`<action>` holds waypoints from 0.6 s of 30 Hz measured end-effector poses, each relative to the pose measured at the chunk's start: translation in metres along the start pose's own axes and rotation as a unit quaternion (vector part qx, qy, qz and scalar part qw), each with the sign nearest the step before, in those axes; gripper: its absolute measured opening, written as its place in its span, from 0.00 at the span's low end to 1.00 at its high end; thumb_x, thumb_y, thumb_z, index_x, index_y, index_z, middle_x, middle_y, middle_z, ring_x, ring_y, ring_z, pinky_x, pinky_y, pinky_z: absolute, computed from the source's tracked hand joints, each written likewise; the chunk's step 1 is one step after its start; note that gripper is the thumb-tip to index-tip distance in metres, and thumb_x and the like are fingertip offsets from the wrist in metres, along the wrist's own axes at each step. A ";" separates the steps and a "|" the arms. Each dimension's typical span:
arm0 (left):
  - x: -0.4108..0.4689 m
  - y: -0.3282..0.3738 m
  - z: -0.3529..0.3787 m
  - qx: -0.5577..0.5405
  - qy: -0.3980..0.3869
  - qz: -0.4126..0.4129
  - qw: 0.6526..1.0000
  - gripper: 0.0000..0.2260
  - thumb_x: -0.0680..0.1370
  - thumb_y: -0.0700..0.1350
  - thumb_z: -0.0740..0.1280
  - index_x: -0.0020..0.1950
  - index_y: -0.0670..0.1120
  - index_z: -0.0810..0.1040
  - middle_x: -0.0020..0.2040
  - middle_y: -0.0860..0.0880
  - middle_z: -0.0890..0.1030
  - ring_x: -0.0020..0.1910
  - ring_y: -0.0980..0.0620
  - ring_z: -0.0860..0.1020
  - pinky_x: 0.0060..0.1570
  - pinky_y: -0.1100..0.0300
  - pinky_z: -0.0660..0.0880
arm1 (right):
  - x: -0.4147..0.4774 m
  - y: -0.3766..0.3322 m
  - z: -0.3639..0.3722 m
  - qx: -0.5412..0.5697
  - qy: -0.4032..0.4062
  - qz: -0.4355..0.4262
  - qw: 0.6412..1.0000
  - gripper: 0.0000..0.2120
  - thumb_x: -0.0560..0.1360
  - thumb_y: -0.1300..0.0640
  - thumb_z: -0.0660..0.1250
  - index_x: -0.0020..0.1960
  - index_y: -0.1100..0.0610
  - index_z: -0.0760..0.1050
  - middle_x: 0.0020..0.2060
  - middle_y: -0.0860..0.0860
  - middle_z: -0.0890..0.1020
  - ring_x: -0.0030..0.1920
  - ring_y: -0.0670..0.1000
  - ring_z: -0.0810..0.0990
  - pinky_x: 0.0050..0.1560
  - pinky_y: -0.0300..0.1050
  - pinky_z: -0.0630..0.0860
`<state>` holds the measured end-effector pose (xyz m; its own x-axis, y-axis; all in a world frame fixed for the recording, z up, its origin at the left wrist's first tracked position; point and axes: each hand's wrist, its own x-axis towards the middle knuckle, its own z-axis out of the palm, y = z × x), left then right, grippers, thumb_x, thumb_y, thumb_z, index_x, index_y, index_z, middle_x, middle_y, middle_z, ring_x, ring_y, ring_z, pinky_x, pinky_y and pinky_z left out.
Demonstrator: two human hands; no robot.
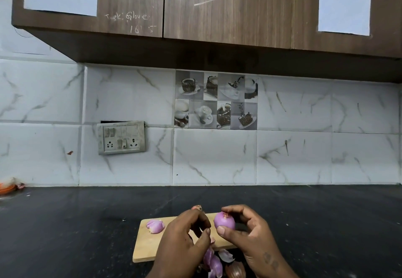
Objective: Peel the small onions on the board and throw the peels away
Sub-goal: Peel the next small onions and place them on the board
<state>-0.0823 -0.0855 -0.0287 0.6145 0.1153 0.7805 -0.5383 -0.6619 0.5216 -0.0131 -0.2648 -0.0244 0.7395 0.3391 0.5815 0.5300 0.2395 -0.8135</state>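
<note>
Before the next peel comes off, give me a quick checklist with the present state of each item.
1. Onion held: ok. The right hand grips the pink onion between thumb and fingers, above the cutting board.
2. Left hand free to peel: ok. Its fingers are pinched close beside the onion; whether they hold a scrap, cannot tell.
3. Onion fully peeled: cannot tell. A bit of dry skin shows at its top.
4. Peels thrown away: not ok. Loose peels lie at the board's near edge.
5. Other onions done: cannot tell. One split pink onion lies on the board's left end.
6. Bin in view: not ok, none visible.
</note>
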 end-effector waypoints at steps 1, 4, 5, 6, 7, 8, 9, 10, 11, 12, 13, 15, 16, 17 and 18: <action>0.000 0.000 0.000 0.002 0.009 0.006 1.000 0.08 0.73 0.41 0.71 0.44 0.55 0.79 0.42 0.55 0.81 0.41 0.52 0.80 0.32 0.61 0.73 | 0.000 0.000 0.001 -0.005 -0.001 -0.002 1.000 0.19 0.61 0.62 0.80 0.52 0.56 0.85 0.48 0.55 0.88 0.44 0.49 0.86 0.44 0.40 0.81; 0.000 0.003 -0.002 0.002 0.026 0.014 1.000 0.11 0.77 0.44 0.73 0.53 0.60 0.80 0.48 0.57 0.81 0.43 0.53 0.80 0.31 0.64 0.72 | 0.001 0.001 0.005 -0.018 -0.003 -0.008 1.000 0.19 0.64 0.57 0.81 0.55 0.52 0.86 0.51 0.55 0.87 0.50 0.52 0.87 0.50 0.45 0.82; 0.001 0.003 -0.002 0.001 0.026 0.018 0.999 0.13 0.77 0.45 0.74 0.56 0.62 0.80 0.49 0.57 0.81 0.43 0.53 0.79 0.32 0.65 0.71 | 0.001 0.001 0.006 -0.018 -0.009 -0.009 1.000 0.21 0.64 0.55 0.82 0.56 0.52 0.86 0.53 0.55 0.86 0.52 0.54 0.87 0.53 0.51 0.83; 0.001 0.003 -0.002 -0.004 0.024 0.022 0.999 0.16 0.77 0.44 0.74 0.59 0.63 0.80 0.49 0.57 0.81 0.42 0.52 0.79 0.33 0.67 0.71 | 0.001 0.000 0.007 -0.016 -0.016 -0.007 1.000 0.23 0.63 0.54 0.83 0.58 0.52 0.85 0.54 0.55 0.85 0.54 0.57 0.87 0.56 0.58 0.83; 0.001 0.002 -0.002 -0.008 0.018 0.025 0.999 0.19 0.77 0.43 0.74 0.61 0.64 0.80 0.50 0.57 0.80 0.42 0.52 0.79 0.33 0.68 0.70 | 0.001 0.001 0.008 -0.013 -0.024 -0.004 1.000 0.25 0.62 0.56 0.83 0.59 0.52 0.85 0.55 0.55 0.84 0.54 0.59 0.86 0.57 0.64 0.82; 0.002 0.002 -0.002 -0.010 0.009 0.028 1.000 0.21 0.77 0.41 0.74 0.62 0.65 0.80 0.51 0.57 0.80 0.43 0.53 0.79 0.35 0.69 0.70 | 0.001 0.001 0.008 -0.004 -0.031 0.001 1.000 0.25 0.62 0.59 0.83 0.59 0.52 0.85 0.54 0.56 0.85 0.54 0.60 0.86 0.57 0.67 0.81; 0.002 0.001 -0.002 -0.011 -0.001 0.031 0.999 0.22 0.77 0.40 0.74 0.62 0.65 0.81 0.51 0.58 0.81 0.45 0.55 0.80 0.38 0.70 0.71 | 0.001 0.001 0.008 0.008 -0.037 0.007 0.999 0.26 0.61 0.62 0.83 0.58 0.52 0.85 0.54 0.58 0.85 0.52 0.61 0.86 0.56 0.68 0.81; 0.004 0.000 -0.002 -0.012 -0.008 0.036 0.999 0.22 0.76 0.39 0.75 0.60 0.65 0.82 0.51 0.58 0.81 0.47 0.56 0.81 0.41 0.71 0.71 | 0.001 0.000 0.008 0.020 -0.040 0.012 0.999 0.26 0.60 0.65 0.83 0.56 0.52 0.84 0.54 0.59 0.86 0.51 0.62 0.86 0.54 0.68 0.81; 0.005 -0.001 -0.001 -0.016 -0.009 0.039 0.999 0.21 0.75 0.38 0.76 0.58 0.64 0.84 0.51 0.59 0.83 0.49 0.57 0.82 0.44 0.71 0.72 | 0.001 0.001 0.008 0.025 -0.041 0.016 0.999 0.26 0.59 0.65 0.84 0.55 0.53 0.84 0.53 0.61 0.86 0.50 0.62 0.87 0.54 0.68 0.82; 0.006 -0.002 -0.001 -0.023 -0.005 0.035 0.999 0.20 0.74 0.38 0.77 0.55 0.63 0.85 0.50 0.59 0.84 0.49 0.57 0.83 0.44 0.70 0.74 | 0.001 0.001 0.007 0.025 -0.040 0.020 0.999 0.26 0.58 0.65 0.84 0.53 0.53 0.84 0.52 0.62 0.86 0.49 0.62 0.87 0.52 0.65 0.83; 0.007 -0.004 -0.001 -0.032 0.000 0.025 0.999 0.19 0.73 0.38 0.78 0.53 0.62 0.86 0.48 0.60 0.85 0.49 0.56 0.84 0.42 0.69 0.75 | 0.001 0.001 0.007 0.023 -0.039 0.023 0.999 0.26 0.57 0.64 0.85 0.52 0.54 0.83 0.51 0.63 0.86 0.47 0.61 0.87 0.50 0.62 0.84; 0.008 -0.006 -0.001 -0.043 0.008 0.005 0.999 0.18 0.72 0.37 0.79 0.50 0.62 0.87 0.46 0.61 0.86 0.48 0.57 0.85 0.41 0.65 0.79 | 0.001 0.002 0.006 0.017 -0.039 0.025 0.999 0.26 0.55 0.63 0.85 0.52 0.54 0.84 0.50 0.63 0.85 0.46 0.59 0.86 0.48 0.55 0.84; 0.008 -0.007 -0.001 -0.047 0.011 -0.004 0.999 0.18 0.71 0.37 0.80 0.48 0.62 0.87 0.45 0.61 0.86 0.47 0.58 0.85 0.41 0.62 0.80 | 0.002 0.003 0.005 0.011 -0.042 0.022 0.999 0.26 0.55 0.63 0.85 0.52 0.53 0.84 0.51 0.63 0.86 0.47 0.59 0.86 0.48 0.53 0.84; 0.008 -0.008 -0.001 -0.053 0.013 -0.016 0.998 0.19 0.71 0.37 0.80 0.47 0.63 0.87 0.43 0.61 0.86 0.46 0.58 0.85 0.41 0.60 0.82 | 0.002 0.003 0.005 0.004 -0.042 0.015 0.999 0.27 0.56 0.62 0.85 0.53 0.53 0.85 0.52 0.62 0.86 0.49 0.59 0.87 0.49 0.52 0.84; 0.008 -0.008 -0.002 -0.061 0.014 -0.029 0.998 0.20 0.71 0.36 0.80 0.45 0.64 0.87 0.42 0.60 0.86 0.44 0.58 0.85 0.40 0.58 0.82 | 0.002 0.003 0.005 -0.002 -0.042 0.006 0.999 0.26 0.57 0.61 0.85 0.54 0.53 0.85 0.52 0.61 0.86 0.52 0.59 0.87 0.51 0.52 0.84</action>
<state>-0.0738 -0.0780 -0.0259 0.6308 0.1724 0.7566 -0.5695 -0.5594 0.6023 -0.0124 -0.2590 -0.0254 0.7085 0.4162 0.5699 0.5236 0.2313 -0.8199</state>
